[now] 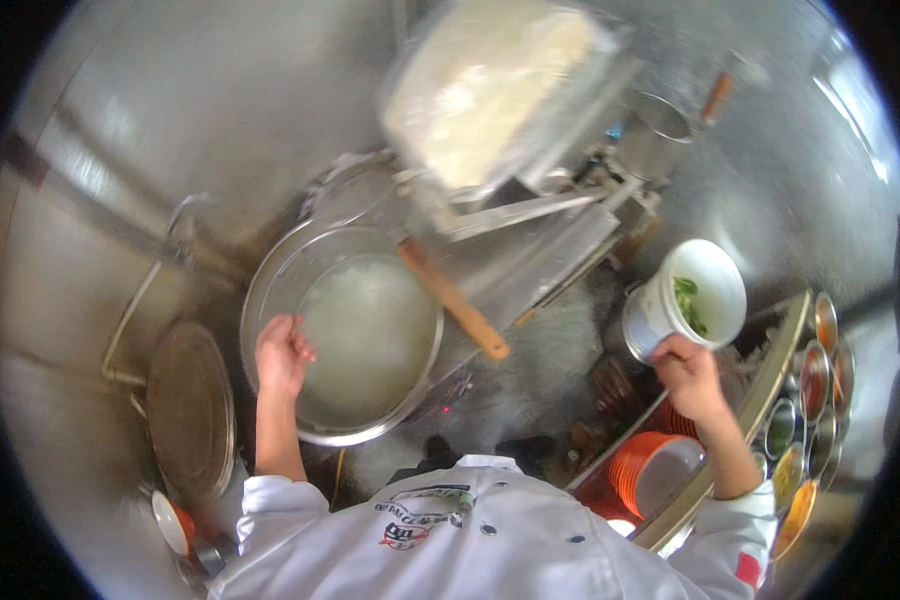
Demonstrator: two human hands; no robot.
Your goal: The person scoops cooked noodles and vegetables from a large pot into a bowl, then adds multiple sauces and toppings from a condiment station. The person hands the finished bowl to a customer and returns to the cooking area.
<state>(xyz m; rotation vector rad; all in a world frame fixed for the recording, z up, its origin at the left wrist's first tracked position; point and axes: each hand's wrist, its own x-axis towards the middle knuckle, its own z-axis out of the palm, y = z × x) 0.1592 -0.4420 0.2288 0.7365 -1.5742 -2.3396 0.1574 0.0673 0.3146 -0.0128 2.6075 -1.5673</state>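
Observation:
My right hand (687, 372) grips the rim of a white plastic bucket (642, 318), which tilts so that its mouth shows. Green leafy vegetables (688, 305) lie inside the bucket. Over the left rim of a big metal pot (368, 436) is my left hand (283, 352), its fingers loosely bent and apart, with nothing visible in them. Cloudy, pale liquid (365, 330) fills much of the pot. A wooden handle (455, 300) reaches across the pot's right side, and a round mesh strainer (355, 192) sits at the far rim.
A clear bag of pale contents (490, 85) lies on the far counter, near a metal cylinder (658, 130). Stacked orange bowls (638, 470) stand at the right, beside several small ingredient containers (792, 470). Leftward are a bent tap pipe (130, 315) and a round lid (190, 410).

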